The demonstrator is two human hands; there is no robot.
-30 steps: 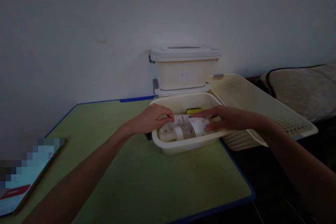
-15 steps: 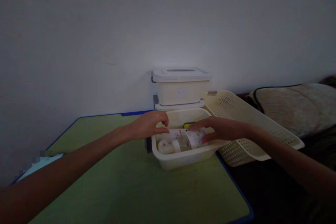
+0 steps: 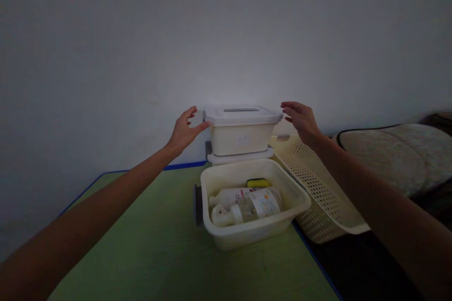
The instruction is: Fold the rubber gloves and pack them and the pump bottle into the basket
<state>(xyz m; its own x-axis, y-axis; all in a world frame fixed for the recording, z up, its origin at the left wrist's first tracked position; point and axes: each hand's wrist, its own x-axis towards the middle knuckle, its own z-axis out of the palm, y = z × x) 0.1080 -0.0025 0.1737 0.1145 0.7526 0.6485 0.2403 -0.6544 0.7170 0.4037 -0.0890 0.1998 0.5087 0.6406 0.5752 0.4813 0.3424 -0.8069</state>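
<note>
A cream lidded storage box [image 3: 242, 136] stands on top of another lidded box [image 3: 240, 156] against the wall. My left hand [image 3: 185, 130] is open at the top box's left end, thumb touching the lid's edge. My right hand [image 3: 301, 120] is open just off the lid's right end, fingers spread. In front sits an open cream tub [image 3: 219, 183] on the green table [image 3: 165, 249]. Inside it lie two bottles [image 3: 249, 201] on their sides and a yellow sponge [image 3: 258, 182].
A perforated cream basket [image 3: 318, 188] leans off the table's right edge beside the tub. A cushion or bedding [image 3: 391, 155] lies at the right. The white wall is right behind the boxes. The table has a blue rim.
Both hands have left the bottles in the tub and risen to either end of the top box's lid. The view has tilted upward; the phone at the left is out of sight.
</note>
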